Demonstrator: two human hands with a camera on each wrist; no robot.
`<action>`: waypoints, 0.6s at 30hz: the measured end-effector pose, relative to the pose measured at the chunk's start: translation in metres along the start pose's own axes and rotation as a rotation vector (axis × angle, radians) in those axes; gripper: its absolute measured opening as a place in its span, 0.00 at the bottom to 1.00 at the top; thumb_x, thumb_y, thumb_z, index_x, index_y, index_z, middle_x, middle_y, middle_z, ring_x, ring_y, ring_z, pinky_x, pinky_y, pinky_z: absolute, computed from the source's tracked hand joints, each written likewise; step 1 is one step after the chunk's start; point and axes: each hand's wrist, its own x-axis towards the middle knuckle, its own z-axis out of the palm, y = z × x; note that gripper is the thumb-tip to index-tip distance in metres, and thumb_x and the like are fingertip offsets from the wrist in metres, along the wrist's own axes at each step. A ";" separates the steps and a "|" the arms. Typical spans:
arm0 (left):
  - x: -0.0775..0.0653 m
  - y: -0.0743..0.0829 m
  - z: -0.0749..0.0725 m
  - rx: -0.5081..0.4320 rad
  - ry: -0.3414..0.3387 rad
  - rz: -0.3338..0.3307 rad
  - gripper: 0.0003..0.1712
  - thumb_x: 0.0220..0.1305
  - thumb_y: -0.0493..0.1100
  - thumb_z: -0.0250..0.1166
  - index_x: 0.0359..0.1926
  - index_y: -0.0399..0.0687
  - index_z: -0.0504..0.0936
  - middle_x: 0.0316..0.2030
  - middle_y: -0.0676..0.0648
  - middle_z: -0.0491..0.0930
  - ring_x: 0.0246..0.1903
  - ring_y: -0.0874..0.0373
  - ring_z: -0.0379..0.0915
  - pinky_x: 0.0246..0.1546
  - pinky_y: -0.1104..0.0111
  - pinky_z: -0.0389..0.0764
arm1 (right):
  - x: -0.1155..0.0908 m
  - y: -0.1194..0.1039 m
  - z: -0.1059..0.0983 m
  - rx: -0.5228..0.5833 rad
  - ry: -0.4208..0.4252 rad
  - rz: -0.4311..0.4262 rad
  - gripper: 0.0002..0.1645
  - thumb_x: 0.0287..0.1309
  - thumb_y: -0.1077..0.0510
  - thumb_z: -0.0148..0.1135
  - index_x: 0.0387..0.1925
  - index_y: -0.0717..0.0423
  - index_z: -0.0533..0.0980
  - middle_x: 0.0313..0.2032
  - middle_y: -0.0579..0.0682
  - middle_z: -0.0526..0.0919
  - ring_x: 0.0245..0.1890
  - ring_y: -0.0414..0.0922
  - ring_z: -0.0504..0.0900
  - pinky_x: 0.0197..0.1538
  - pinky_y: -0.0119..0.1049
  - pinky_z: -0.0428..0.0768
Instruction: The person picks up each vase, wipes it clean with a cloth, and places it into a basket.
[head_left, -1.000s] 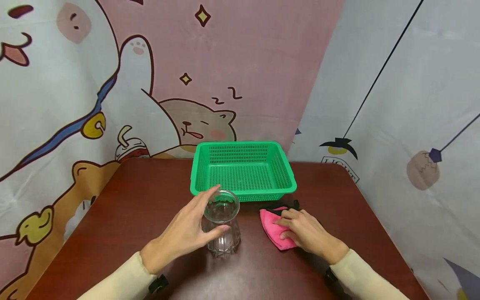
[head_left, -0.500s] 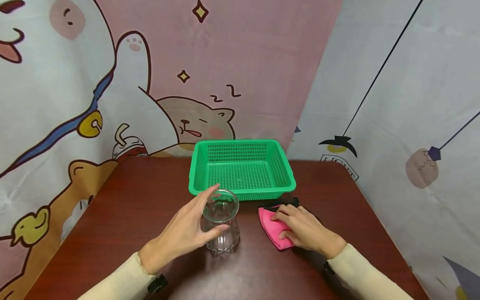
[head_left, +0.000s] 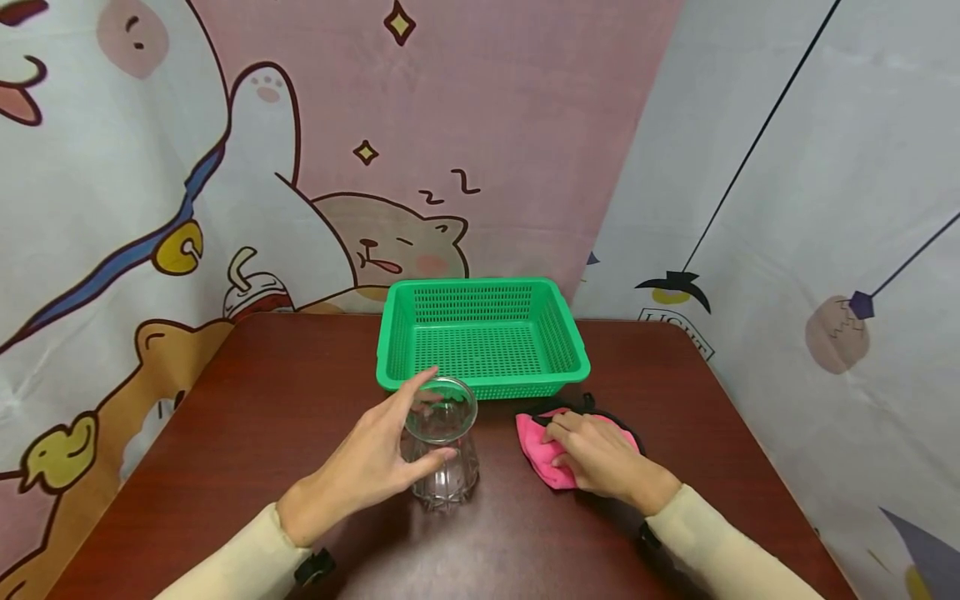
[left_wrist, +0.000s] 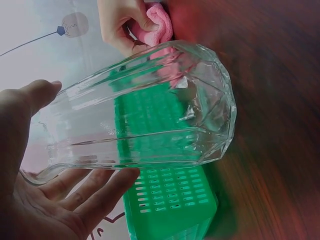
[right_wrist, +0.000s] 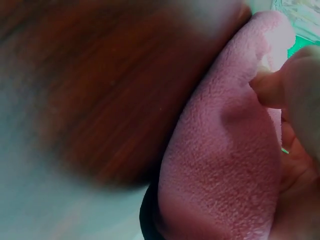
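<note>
A clear glass vase [head_left: 444, 450] with a flared rim and faceted base is upright left of the middle of the table. My left hand [head_left: 375, 462] holds it round the neck, thumb on the near side and fingers on the far side. In the left wrist view the vase [left_wrist: 165, 115] spans the picture, its thick base beyond the fingers. To the right, my right hand [head_left: 603, 454] pinches a fluffy pink cloth [head_left: 542, 454] with black edging, lying bunched on the table. In the right wrist view the thumb presses into the folded cloth [right_wrist: 220, 165].
A green perforated plastic basket [head_left: 480, 390] stands behind the vase and cloth, near the table's back edge. The dark red-brown table [head_left: 300, 400] meets cartoon-printed cloth walls [head_left: 525, 150] at the back and sides.
My right hand has shifted slightly back with the cloth, which is drawn up and shows more pink and black edging behind the fingers. The left hand and vase stay put.
</note>
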 end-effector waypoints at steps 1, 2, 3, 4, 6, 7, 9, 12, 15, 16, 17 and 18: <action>0.000 0.000 0.000 0.000 0.000 0.000 0.57 0.52 0.63 0.71 0.75 0.65 0.46 0.55 0.59 0.75 0.48 0.71 0.71 0.32 0.69 0.77 | 0.000 0.000 0.001 0.001 0.006 -0.005 0.20 0.40 0.59 0.77 0.38 0.49 0.79 0.35 0.40 0.76 0.30 0.40 0.76 0.34 0.38 0.78; 0.000 0.000 0.000 0.002 0.001 0.000 0.57 0.52 0.63 0.71 0.75 0.65 0.46 0.55 0.60 0.74 0.48 0.72 0.71 0.32 0.69 0.77 | -0.001 0.001 0.001 0.006 0.011 -0.008 0.20 0.40 0.59 0.77 0.38 0.49 0.79 0.35 0.40 0.76 0.30 0.40 0.76 0.34 0.38 0.78; 0.000 0.000 0.000 0.006 0.003 0.001 0.57 0.52 0.64 0.71 0.75 0.65 0.46 0.55 0.60 0.74 0.47 0.72 0.71 0.31 0.70 0.76 | -0.001 0.002 0.002 0.011 0.017 -0.014 0.20 0.40 0.60 0.77 0.38 0.49 0.79 0.35 0.40 0.76 0.31 0.39 0.76 0.34 0.37 0.78; 0.000 0.000 0.000 0.008 0.005 0.003 0.58 0.52 0.64 0.71 0.75 0.65 0.46 0.55 0.60 0.75 0.47 0.72 0.71 0.31 0.70 0.76 | -0.001 0.002 0.003 0.017 0.023 -0.018 0.20 0.41 0.60 0.77 0.38 0.49 0.79 0.34 0.40 0.76 0.31 0.39 0.76 0.35 0.37 0.78; 0.000 -0.001 0.000 0.008 0.007 0.008 0.58 0.52 0.64 0.71 0.75 0.64 0.46 0.54 0.60 0.75 0.47 0.72 0.72 0.33 0.68 0.77 | -0.002 0.004 0.003 0.032 0.038 -0.024 0.19 0.41 0.60 0.77 0.38 0.49 0.79 0.34 0.39 0.76 0.33 0.38 0.76 0.36 0.37 0.78; 0.000 -0.001 0.001 0.008 0.007 0.011 0.57 0.52 0.63 0.71 0.75 0.64 0.46 0.54 0.60 0.75 0.47 0.71 0.72 0.33 0.68 0.77 | -0.003 0.004 0.003 0.045 0.045 -0.029 0.19 0.41 0.60 0.77 0.38 0.49 0.79 0.34 0.40 0.76 0.34 0.38 0.76 0.36 0.37 0.78; 0.000 -0.002 0.001 0.002 0.008 0.015 0.57 0.52 0.63 0.71 0.75 0.64 0.47 0.54 0.58 0.76 0.47 0.71 0.72 0.33 0.67 0.77 | -0.004 0.005 0.003 0.063 0.050 -0.028 0.18 0.42 0.60 0.76 0.38 0.49 0.79 0.35 0.39 0.77 0.35 0.37 0.76 0.36 0.36 0.78; 0.000 -0.002 0.001 -0.005 0.006 0.017 0.58 0.52 0.62 0.71 0.75 0.64 0.46 0.54 0.58 0.76 0.47 0.71 0.72 0.33 0.68 0.77 | -0.006 0.005 0.000 0.102 0.050 -0.012 0.18 0.46 0.59 0.75 0.40 0.49 0.78 0.37 0.38 0.77 0.37 0.36 0.76 0.36 0.36 0.78; 0.000 -0.003 0.001 -0.010 0.007 0.018 0.58 0.52 0.62 0.72 0.75 0.64 0.47 0.54 0.58 0.76 0.46 0.71 0.72 0.31 0.70 0.76 | -0.007 0.004 -0.004 0.146 0.049 0.025 0.18 0.49 0.56 0.74 0.42 0.48 0.78 0.40 0.37 0.77 0.39 0.35 0.75 0.38 0.37 0.79; 0.000 -0.003 0.000 -0.011 0.007 0.018 0.58 0.52 0.62 0.72 0.76 0.64 0.47 0.55 0.58 0.76 0.46 0.70 0.72 0.30 0.70 0.76 | -0.007 0.004 -0.006 0.165 0.055 0.038 0.18 0.50 0.56 0.74 0.43 0.48 0.78 0.41 0.38 0.77 0.40 0.35 0.75 0.38 0.37 0.79; 0.000 -0.003 0.000 -0.013 0.007 0.020 0.58 0.52 0.62 0.72 0.76 0.63 0.47 0.55 0.57 0.76 0.46 0.70 0.72 0.30 0.70 0.76 | -0.007 0.003 -0.007 0.183 0.059 0.051 0.18 0.50 0.55 0.74 0.44 0.47 0.77 0.42 0.38 0.77 0.42 0.35 0.75 0.40 0.37 0.79; -0.001 -0.003 0.000 -0.014 0.007 0.022 0.58 0.52 0.62 0.72 0.76 0.63 0.47 0.55 0.57 0.76 0.46 0.70 0.72 0.29 0.70 0.76 | -0.007 0.002 -0.008 0.203 0.067 0.062 0.19 0.51 0.55 0.74 0.44 0.47 0.77 0.43 0.38 0.77 0.43 0.35 0.75 0.41 0.36 0.79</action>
